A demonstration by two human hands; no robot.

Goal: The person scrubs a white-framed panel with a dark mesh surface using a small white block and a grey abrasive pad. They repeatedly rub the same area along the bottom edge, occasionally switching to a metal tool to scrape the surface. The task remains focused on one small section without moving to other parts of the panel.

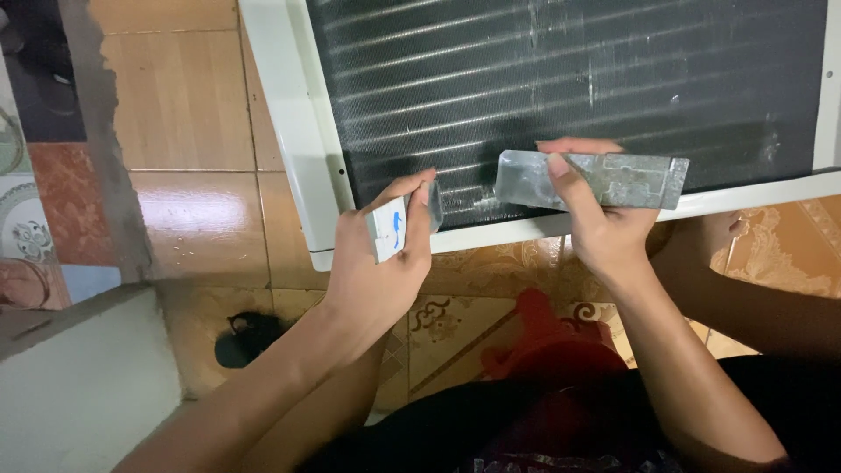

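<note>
Holding a small white card (pixel 388 229) with a blue mark, the left hand (pixel 377 271) has its grip closed on it near the middle of the frame. The right hand (pixel 604 223) pinches a flat shiny metal plate (pixel 596 180) (long and grey) against the dark finned panel (pixel 569 79). The panel sits in a white frame (pixel 293 123) on the tiled floor (pixel 184 105) at upper left.

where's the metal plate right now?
Head view, right of centre: the grey metal plate is gripped in the right hand, lying flat across the dark finned coil, just above the white frame.
</note>
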